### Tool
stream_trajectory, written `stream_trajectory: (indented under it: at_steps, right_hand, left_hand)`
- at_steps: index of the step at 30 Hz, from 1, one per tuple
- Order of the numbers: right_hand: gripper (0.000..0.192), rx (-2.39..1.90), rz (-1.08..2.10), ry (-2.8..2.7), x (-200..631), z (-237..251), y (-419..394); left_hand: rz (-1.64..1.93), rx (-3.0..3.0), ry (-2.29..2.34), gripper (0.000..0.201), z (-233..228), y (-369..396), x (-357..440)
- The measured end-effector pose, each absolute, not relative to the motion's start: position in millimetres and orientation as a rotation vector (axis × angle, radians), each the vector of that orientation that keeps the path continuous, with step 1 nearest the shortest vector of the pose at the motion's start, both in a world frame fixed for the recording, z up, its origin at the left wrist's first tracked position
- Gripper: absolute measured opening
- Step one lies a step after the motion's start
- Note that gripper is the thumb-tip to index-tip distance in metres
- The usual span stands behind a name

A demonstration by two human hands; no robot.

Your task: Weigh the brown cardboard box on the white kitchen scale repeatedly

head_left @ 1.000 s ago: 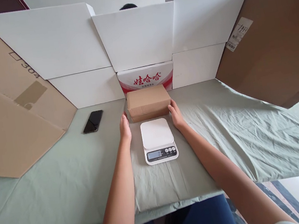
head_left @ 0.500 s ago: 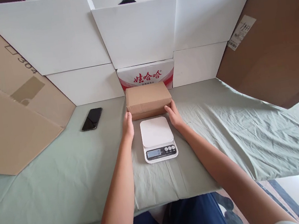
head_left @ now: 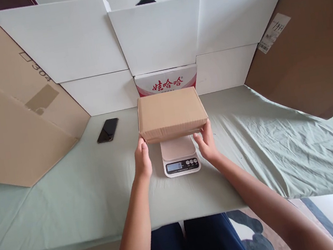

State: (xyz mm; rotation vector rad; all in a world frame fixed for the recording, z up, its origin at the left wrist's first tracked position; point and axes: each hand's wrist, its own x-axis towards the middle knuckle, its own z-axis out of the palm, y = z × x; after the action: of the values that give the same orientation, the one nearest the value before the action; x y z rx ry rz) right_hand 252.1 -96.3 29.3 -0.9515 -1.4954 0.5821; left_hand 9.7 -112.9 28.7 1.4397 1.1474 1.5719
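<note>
Between both hands I hold a brown cardboard box (head_left: 170, 109), raised over the far part of a white digital kitchen scale (head_left: 179, 150). My left hand (head_left: 142, 158) grips the box's near left corner, and my right hand (head_left: 206, 142) grips its near right corner, with the other fingers partly hidden by the box. The box covers the back of the weighing plate; the scale's display and buttons show at the front. Whether the box touches the plate I cannot tell.
A black phone (head_left: 107, 130) lies on the green cloth (head_left: 106, 184) to the left. White boxes (head_left: 158, 36) form a wall behind, with a red-lettered carton (head_left: 188, 73) at its base. Large cardboard sheets (head_left: 11, 110) stand at both sides; a dark rounded top shows behind the wall.
Both hands have lifted the cardboard box off the cloth behind the scale and brought it nearer, over the back of the scale. The view has shifted slightly.
</note>
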Motion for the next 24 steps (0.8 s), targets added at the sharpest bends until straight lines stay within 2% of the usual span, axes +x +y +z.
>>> stream_trajectory:
  at_steps: [7, 16, 24]
  right_hand:
    - [0.066, -0.989, 0.547, -1.485, 256, 8, -136]
    - [0.055, -1.055, 0.499, -1.472, 251, 10, -137]
    - [0.054, -1.072, 0.522, -1.438, 250, 10, -138]
  left_hand:
    - [1.527, 1.465, 1.151, 0.078, 10, -162, 14]
    - [1.498, 1.478, 1.155, 0.079, 11, -163, 14]
    - [1.505, 1.45, 1.176, 0.078, 9, -163, 13]
